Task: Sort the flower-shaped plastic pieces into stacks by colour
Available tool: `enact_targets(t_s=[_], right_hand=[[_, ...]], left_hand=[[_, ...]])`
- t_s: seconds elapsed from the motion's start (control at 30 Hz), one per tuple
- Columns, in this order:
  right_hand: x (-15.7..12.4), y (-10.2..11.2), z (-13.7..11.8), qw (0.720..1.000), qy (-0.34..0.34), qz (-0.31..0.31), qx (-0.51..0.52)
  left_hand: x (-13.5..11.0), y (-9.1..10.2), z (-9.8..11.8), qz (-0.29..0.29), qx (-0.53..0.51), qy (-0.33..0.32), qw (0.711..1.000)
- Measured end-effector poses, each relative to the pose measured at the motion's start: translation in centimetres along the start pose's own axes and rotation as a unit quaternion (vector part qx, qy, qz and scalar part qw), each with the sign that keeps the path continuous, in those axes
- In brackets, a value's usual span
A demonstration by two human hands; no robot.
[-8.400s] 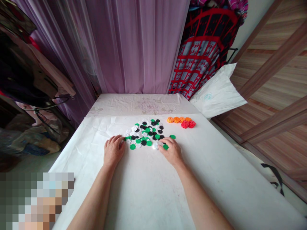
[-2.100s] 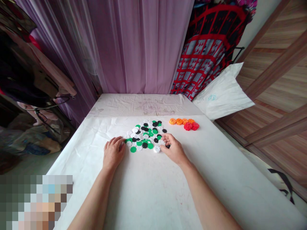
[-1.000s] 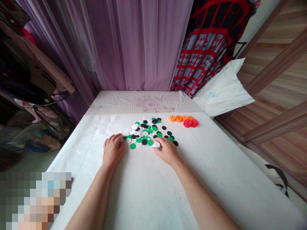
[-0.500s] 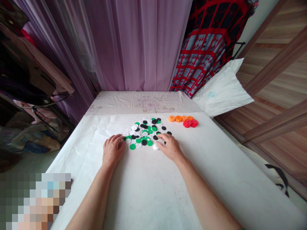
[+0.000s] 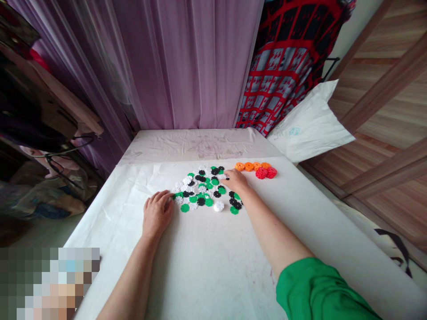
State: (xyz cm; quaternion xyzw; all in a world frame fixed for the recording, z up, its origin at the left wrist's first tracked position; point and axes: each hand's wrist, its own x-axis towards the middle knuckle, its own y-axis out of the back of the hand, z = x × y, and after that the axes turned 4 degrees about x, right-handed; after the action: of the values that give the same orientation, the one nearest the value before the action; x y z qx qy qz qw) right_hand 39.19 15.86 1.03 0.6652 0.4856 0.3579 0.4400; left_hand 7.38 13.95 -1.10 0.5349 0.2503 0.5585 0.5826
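Observation:
Flat notched plastic discs in white, green and black lie in a loose pile (image 5: 202, 189) on the white-covered table (image 5: 200, 258). My left hand (image 5: 158, 211) rests open at the pile's left edge, its fingertips close to a green disc. At the pile's right side, my right hand (image 5: 235, 180) reaches over with fingers extended, near a black disc and some white ones; its fingertips are partly hidden. A white stack of discs (image 5: 219, 206) stands at the near side. Several green and black discs (image 5: 235, 203) lie beneath my right wrist.
Behind my right hand stand orange disc stacks (image 5: 248, 166) in a row and red disc stacks (image 5: 266, 172). A white bag (image 5: 310, 124) leans at the table's back right corner. Purple curtains (image 5: 187, 66) hang behind, and clothes (image 5: 43, 89) hang at the left.
My right hand has moved away from the white stack, forward to the pile's far right side. The stack and nearby discs are now uncovered. My left hand has barely moved.

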Motion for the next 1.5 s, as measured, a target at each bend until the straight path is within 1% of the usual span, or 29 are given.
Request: enact_targets(t_s=[0.17,0.27,0.33,0.4,0.47,0.5,0.6,0.67,0.8,0.93,1.07,1.2,1.5], right_hand=[[0.0,0.0,-0.1,1.0,-0.004,0.013,0.005],[-1.0,0.5,-0.1,0.999,-0.003,0.029,0.016],[-2.5,0.9,0.1,0.998,-0.001,0.039,0.042],[-4.7,1.2,0.2,0.993,0.015,0.059,0.104],[-7.2,1.1,0.1,0.978,0.053,0.085,0.185],[-8.4,1.0,0.0,0.972,0.071,0.09,0.207],[-11.2,0.3,-0.6,0.967,0.112,0.087,0.21],[-12.1,0.0,-1.1,0.969,0.133,0.087,0.19],[-12.1,-0.4,-1.7,0.971,0.153,0.091,0.157],[-11.8,-0.5,-1.7,0.975,0.154,0.099,0.127],[-11.8,-0.7,-1.7,0.977,0.153,0.094,0.117],[-11.8,-1.0,-1.6,0.977,0.15,0.091,0.123],[-12.0,-0.8,-0.6,0.972,0.129,0.083,0.177]], left_hand=[[-0.1,0.1,0.1,0.006,0.0,-0.001,1.0],[-0.1,0.2,0.2,0.003,-0.001,0.001,1.0],[0.0,0.2,0.2,0.002,-0.002,0.002,1.0],[0.0,0.2,0.3,0.002,-0.004,0.004,1.0],[0.0,0.2,0.3,0.003,-0.008,0.005,1.0],[-0.1,0.2,0.3,0.003,-0.011,0.006,1.0],[-0.1,0.2,0.3,0.0,-0.016,0.009,1.0],[-0.1,0.3,0.3,0.001,-0.017,0.011,1.0],[-0.1,0.4,0.4,-0.001,-0.012,0.01,1.0],[-0.1,0.4,0.5,0.003,-0.012,0.007,1.0],[-0.1,0.4,0.5,0.001,-0.013,0.012,1.0],[-0.1,0.4,0.5,-0.01,-0.016,0.012,1.0],[-0.2,0.4,0.5,-0.008,-0.015,0.01,1.0]])
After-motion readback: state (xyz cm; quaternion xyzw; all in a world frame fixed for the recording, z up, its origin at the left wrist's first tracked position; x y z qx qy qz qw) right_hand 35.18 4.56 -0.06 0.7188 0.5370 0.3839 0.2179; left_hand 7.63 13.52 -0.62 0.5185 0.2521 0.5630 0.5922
